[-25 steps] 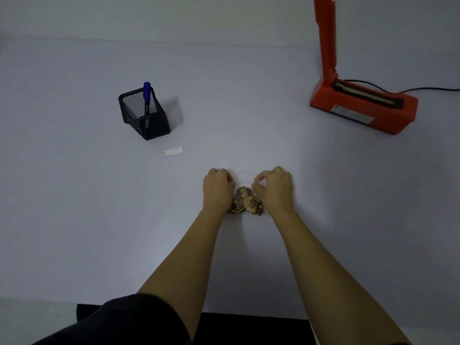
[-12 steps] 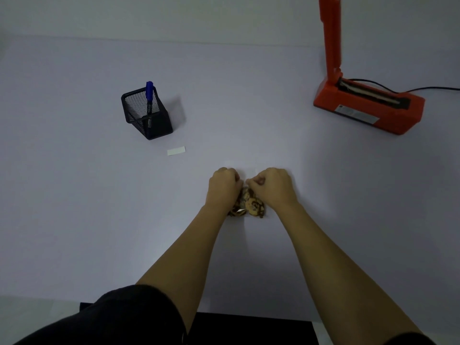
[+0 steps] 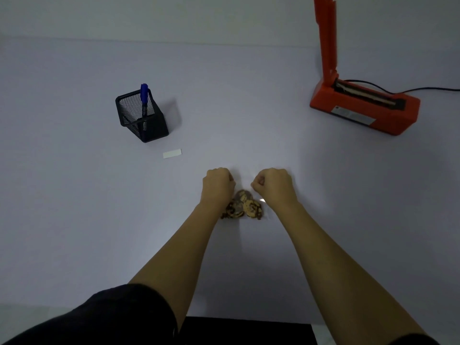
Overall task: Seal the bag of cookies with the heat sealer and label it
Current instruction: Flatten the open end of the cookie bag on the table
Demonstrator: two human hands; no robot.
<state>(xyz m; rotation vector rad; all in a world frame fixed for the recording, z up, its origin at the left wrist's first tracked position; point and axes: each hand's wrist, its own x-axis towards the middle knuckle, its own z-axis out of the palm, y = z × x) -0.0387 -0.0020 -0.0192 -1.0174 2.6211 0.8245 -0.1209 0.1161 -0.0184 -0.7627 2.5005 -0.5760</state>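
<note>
Gripping the bag of cookies (image 3: pixel 242 207) by its clear far end, my left hand (image 3: pixel 217 186) and right hand (image 3: pixel 275 187) are each curled tight, knuckles up, one on either side, with a narrow gap between them. The plastic there is so faint that I can barely make out its edge. The cookies lie bunched at the near end of the bag, on the counter (image 3: pixel 74 220) just in front of me, partly tucked under my left wrist.

The label (image 3: pixel 172 153), a small white strip, lies flat to my left, apart from the bag. Just beyond it stands a black mesh pen holder (image 3: pixel 146 123) with a blue pen (image 3: pixel 143 95) upright inside. Far off to my right sits the red heat sealer (image 3: pixel 363 108), its arm raised straight up and its black cord (image 3: pixel 428 89) trailing off to the right.
</note>
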